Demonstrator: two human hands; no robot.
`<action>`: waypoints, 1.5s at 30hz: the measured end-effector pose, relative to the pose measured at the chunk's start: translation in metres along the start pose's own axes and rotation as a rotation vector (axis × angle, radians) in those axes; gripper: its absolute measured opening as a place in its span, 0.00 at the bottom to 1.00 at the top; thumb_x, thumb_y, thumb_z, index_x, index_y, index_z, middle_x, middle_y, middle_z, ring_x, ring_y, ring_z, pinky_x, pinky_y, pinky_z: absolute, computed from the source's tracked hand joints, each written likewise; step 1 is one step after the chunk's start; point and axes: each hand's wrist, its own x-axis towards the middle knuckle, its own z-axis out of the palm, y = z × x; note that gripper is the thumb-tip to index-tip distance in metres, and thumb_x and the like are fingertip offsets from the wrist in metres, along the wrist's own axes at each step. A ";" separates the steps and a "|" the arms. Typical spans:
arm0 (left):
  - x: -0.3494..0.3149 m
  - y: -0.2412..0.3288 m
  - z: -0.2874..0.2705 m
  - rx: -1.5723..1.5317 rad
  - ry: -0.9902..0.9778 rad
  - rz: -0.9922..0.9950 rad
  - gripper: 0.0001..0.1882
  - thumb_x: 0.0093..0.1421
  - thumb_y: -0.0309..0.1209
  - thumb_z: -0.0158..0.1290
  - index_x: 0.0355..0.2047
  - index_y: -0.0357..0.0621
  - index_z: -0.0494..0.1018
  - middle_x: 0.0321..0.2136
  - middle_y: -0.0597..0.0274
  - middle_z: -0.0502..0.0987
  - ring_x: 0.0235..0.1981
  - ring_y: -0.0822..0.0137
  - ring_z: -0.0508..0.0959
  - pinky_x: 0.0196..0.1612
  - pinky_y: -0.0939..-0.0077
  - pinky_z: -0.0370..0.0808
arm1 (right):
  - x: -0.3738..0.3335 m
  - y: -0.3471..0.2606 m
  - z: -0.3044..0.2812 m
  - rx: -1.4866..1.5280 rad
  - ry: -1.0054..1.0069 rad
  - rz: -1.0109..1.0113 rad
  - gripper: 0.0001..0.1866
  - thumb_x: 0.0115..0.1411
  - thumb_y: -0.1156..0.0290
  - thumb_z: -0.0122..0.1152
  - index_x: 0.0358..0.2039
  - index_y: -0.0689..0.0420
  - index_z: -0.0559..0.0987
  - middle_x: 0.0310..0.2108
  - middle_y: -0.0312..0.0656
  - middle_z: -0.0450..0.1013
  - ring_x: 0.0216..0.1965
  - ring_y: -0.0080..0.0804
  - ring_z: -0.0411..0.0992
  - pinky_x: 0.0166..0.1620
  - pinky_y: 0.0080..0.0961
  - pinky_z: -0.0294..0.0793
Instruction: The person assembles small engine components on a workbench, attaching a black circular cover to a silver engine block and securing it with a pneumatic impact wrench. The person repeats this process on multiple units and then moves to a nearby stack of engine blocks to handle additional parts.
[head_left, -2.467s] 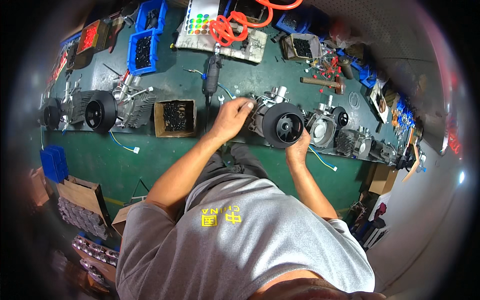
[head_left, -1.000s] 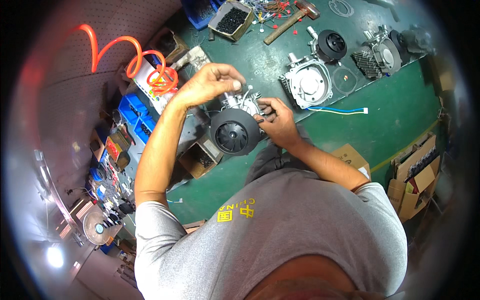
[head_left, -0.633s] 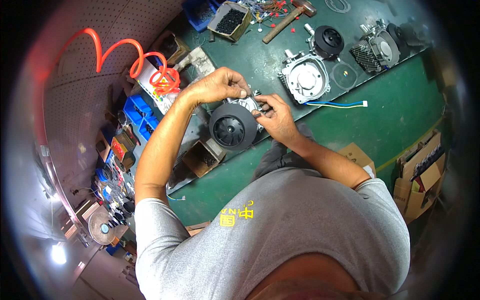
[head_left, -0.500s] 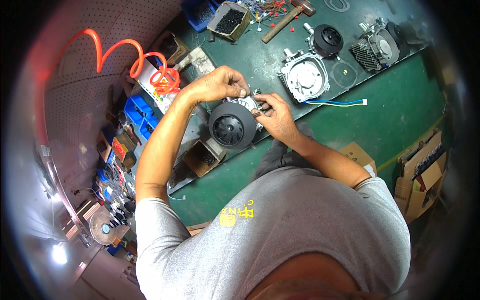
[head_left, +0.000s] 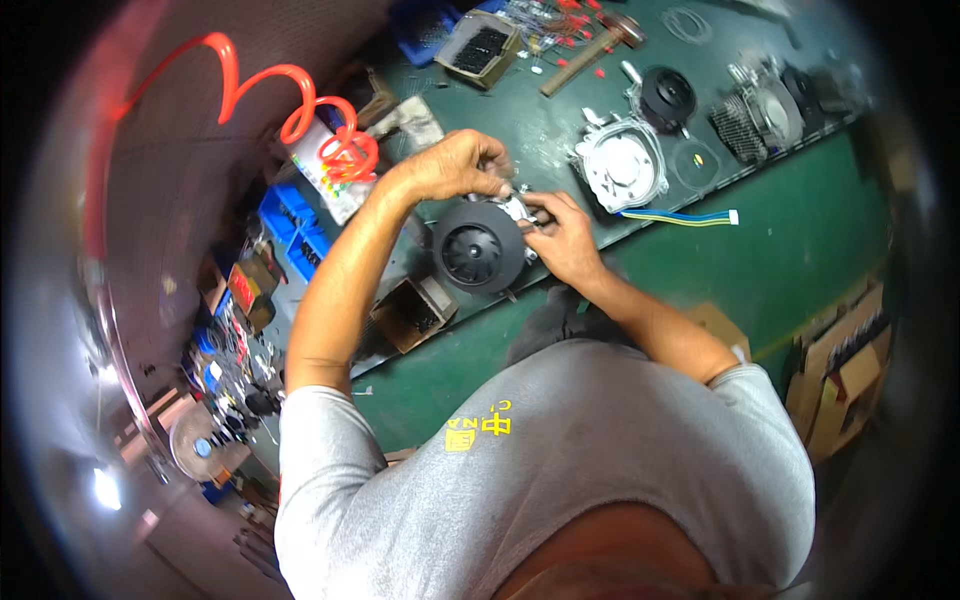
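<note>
Currently, the L hand (head_left: 452, 170) is holding thumb + fingers close together at approx. 12 o'clock on the black-wheeled fan unit (head_left: 478, 250); blur's hiding what's btwn the tips, so can't tell its grip. The R hand (head_left: 566, 238) is resting, curled, against the unit's 2–3 o'clock side, grip likewise unclear. The unit's sitting nr the bench's (head_left: 535, 140) close edge. Farther out: open box (head_left: 395, 325) standing at 7–8, blue bins (head_left: 298, 258) at 9, coiled red hose (head_left: 350, 160) at 10, hammer (head_left: 580, 72) lying at 1, metal housing (head_left: 622, 168) at 2.

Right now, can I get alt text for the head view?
The left hand and right hand are at a metal body with a black fan wheel, by a green bench. An open metal housing sits rightward, a hammer farther back.
</note>
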 end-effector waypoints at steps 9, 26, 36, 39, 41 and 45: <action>-0.048 -0.218 0.113 -0.414 1.591 -0.424 0.23 0.54 0.35 0.68 0.46 0.34 0.79 0.38 0.47 0.84 0.39 0.55 0.85 0.46 0.62 0.80 | 0.000 -0.018 -0.003 -0.048 -0.073 0.088 0.22 0.59 0.79 0.69 0.55 0.65 0.79 0.45 0.43 0.72 0.39 0.22 0.74 0.39 0.20 0.80; -0.066 -0.211 0.104 -0.854 1.428 -0.196 0.14 0.62 0.32 0.64 0.43 0.37 0.76 0.35 0.63 0.80 0.35 0.71 0.76 0.39 0.70 0.75 | -0.013 -0.042 -0.036 -0.088 0.042 -0.013 0.16 0.67 0.76 0.63 0.54 0.65 0.80 0.47 0.41 0.80 0.47 0.25 0.76 0.53 0.24 0.76; -0.175 -0.122 0.048 -0.800 1.524 0.239 0.16 0.66 0.34 0.60 0.48 0.37 0.76 0.41 0.62 0.82 0.40 0.72 0.77 0.47 0.73 0.74 | 0.001 -0.173 -0.016 0.042 0.056 -0.441 0.16 0.67 0.76 0.63 0.54 0.65 0.80 0.47 0.41 0.79 0.46 0.23 0.76 0.50 0.21 0.76; -0.217 -0.074 0.036 -0.824 1.451 0.392 0.15 0.67 0.34 0.57 0.49 0.37 0.76 0.43 0.60 0.82 0.40 0.71 0.77 0.48 0.72 0.74 | -0.007 -0.228 0.030 0.126 -0.239 -0.426 0.20 0.65 0.75 0.65 0.57 0.66 0.79 0.49 0.43 0.79 0.46 0.23 0.77 0.49 0.22 0.78; -0.239 -0.041 0.033 -0.880 1.358 0.455 0.18 0.68 0.36 0.54 0.51 0.35 0.75 0.43 0.55 0.82 0.38 0.68 0.80 0.45 0.70 0.78 | -0.007 -0.232 0.069 0.105 -0.380 -0.402 0.29 0.63 0.63 0.69 0.60 0.66 0.76 0.51 0.49 0.79 0.48 0.30 0.78 0.51 0.28 0.79; -0.271 -0.004 0.048 -0.997 1.160 0.638 0.28 0.73 0.40 0.48 0.66 0.34 0.64 0.56 0.43 0.77 0.45 0.59 0.82 0.52 0.63 0.81 | -0.028 -0.203 0.148 0.138 -0.626 -0.167 0.40 0.64 0.46 0.69 0.63 0.67 0.72 0.35 0.41 0.76 0.32 0.25 0.75 0.38 0.24 0.78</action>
